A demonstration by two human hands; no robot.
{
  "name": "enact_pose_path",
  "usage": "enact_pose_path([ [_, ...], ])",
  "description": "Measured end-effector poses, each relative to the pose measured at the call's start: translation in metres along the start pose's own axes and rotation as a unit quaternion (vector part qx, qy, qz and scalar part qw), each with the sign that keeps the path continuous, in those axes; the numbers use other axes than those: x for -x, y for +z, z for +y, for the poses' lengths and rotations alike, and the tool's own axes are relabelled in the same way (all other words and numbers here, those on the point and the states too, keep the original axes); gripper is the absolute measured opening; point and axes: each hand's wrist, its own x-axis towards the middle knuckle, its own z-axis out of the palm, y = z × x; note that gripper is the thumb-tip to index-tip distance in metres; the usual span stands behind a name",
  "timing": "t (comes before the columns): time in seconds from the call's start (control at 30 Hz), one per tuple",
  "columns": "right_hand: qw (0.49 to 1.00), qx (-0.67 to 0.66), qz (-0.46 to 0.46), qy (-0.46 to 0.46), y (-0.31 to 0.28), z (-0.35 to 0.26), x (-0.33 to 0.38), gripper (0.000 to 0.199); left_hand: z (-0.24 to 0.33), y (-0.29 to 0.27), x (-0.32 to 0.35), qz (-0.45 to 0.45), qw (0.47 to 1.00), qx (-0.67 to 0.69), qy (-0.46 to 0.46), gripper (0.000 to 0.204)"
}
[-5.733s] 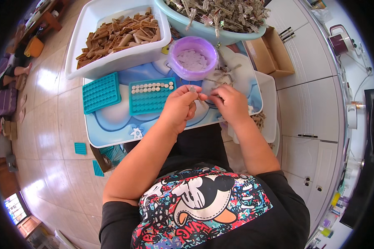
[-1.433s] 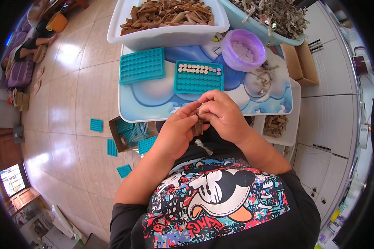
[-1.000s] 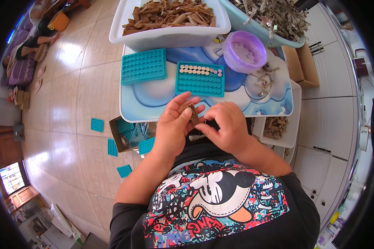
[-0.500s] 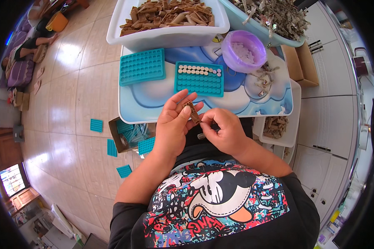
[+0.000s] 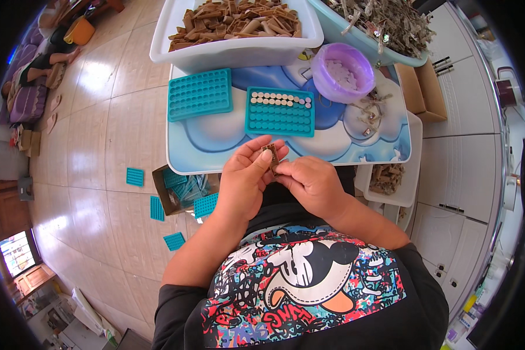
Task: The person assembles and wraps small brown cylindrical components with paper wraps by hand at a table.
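My left hand [image 5: 243, 178] grips a small brown rectangular piece [image 5: 273, 149] with a patterned, carved-looking face, its thumb pressed across it. At the lower end of that piece, my right hand [image 5: 314, 182] is closed in a pinch; its fingertips hide what exactly lies between them. Both hands are in front of my body at the table's near edge. Just beyond them lies a teal tray [image 5: 280, 121] with round wells, two rows at its far side holding pale round discs. A second teal tray [image 5: 199, 93] with wells that look empty sits to its left.
On the cloud-patterned table [image 5: 201, 146], a white bin [image 5: 233, 48] holds many brown pieces. A purple bowl [image 5: 364, 73] contains whitish bits; a pale blue tub [image 5: 391, 57] holds grey tangled material. Left on the floor are a cardboard box [image 5: 168, 203] and teal trays. A person's legs [image 5: 52, 57] show far left.
The brown piece is turned more upright and drawn slightly nearer. My right fingers have shifted over its lower end, and my left fingers curl closer around it.
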Motion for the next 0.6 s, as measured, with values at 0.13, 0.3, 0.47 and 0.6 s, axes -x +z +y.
enact_pose_path([
  [0.13,0.997,0.069,-0.028,-0.022,0.001,-0.001,-0.001,0.021,-0.002,-0.006,-0.004,-0.004,0.999,0.018,-0.032,0.03],
  [0.3,0.999,0.021,-0.011,0.021,0.003,-0.002,0.0,0.031,0.002,-0.003,-0.001,-0.016,0.999,0.016,-0.03,0.026],
  [0.47,0.999,0.026,0.04,-0.015,0.012,0.003,0.003,0.029,-0.003,-0.001,-0.001,0.008,1.0,0.012,0.014,0.024],
  [0.6,0.999,-0.015,0.045,0.021,0.01,0.001,0.004,0.027,-0.005,-0.004,-0.002,0.011,0.999,0.015,0.03,0.023],
])
